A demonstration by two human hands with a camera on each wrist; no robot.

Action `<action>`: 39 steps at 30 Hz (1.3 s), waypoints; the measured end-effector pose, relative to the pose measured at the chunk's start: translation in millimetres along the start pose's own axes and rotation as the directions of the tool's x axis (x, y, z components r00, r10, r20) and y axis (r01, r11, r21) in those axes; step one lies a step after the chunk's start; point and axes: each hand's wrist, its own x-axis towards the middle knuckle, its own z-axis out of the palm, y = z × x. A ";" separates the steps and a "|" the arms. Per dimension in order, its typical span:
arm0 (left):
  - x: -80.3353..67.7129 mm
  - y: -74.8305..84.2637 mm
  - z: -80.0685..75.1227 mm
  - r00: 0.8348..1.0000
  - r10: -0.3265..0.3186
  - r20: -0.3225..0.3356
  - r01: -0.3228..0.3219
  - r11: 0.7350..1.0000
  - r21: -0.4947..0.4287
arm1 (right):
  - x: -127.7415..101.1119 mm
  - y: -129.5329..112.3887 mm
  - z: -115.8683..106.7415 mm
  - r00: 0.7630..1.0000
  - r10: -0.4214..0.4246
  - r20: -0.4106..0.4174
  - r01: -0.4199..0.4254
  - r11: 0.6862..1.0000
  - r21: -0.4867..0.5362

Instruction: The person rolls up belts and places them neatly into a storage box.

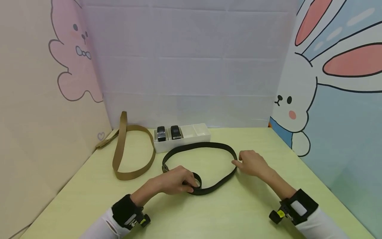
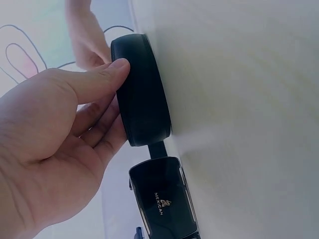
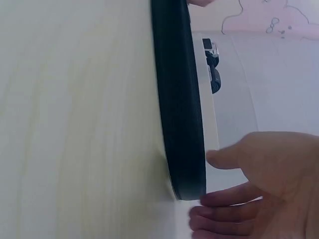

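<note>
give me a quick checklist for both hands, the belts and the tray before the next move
1. Left hand holding the coil of the black belt: ok.
2. Black belt fully coiled: not ok, a wide loop lies unrolled.
3. Buckle clear of the left fingertips: ok.
4. Right hand gripping the belt: not ok, fingers open at its bend; whether they touch, cannot tell.
5. Tan belt apart from the black one: ok.
6. Two dark rolls inside the white tray: ok.
</note>
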 end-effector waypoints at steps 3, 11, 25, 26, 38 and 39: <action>1.3 -0.1 0.6 1.000 0.004 0.010 -0.004 1.000 -0.004 | 2.3 3.1 1.3 0.992 0.096 0.086 -0.103 0.992 0.080; 10.5 0.7 0.4 0.999 0.051 0.009 -0.051 0.998 0.043 | 16.6 -3.0 9.8 0.992 -0.016 0.122 -0.001 0.990 0.139; 27.0 -4.8 0.6 0.999 0.006 -0.050 0.000 0.993 0.117 | 14.4 -56.6 24.0 0.812 -0.583 -0.032 0.583 0.805 0.109; 27.6 -5.0 0.2 0.998 0.003 -0.056 0.004 0.993 0.121 | 13.7 -61.4 24.8 0.799 -0.602 -0.009 0.599 0.793 0.109; 19.7 -6.8 -7.0 0.995 0.008 -0.104 0.006 0.990 0.140 | 15.0 -77.8 44.2 0.739 -0.674 0.030 0.673 0.734 -0.096; 15.1 -7.5 -12.2 0.993 0.007 -0.119 0.010 0.989 0.147 | 15.6 -77.6 43.2 0.741 -0.670 0.036 0.670 0.736 -0.098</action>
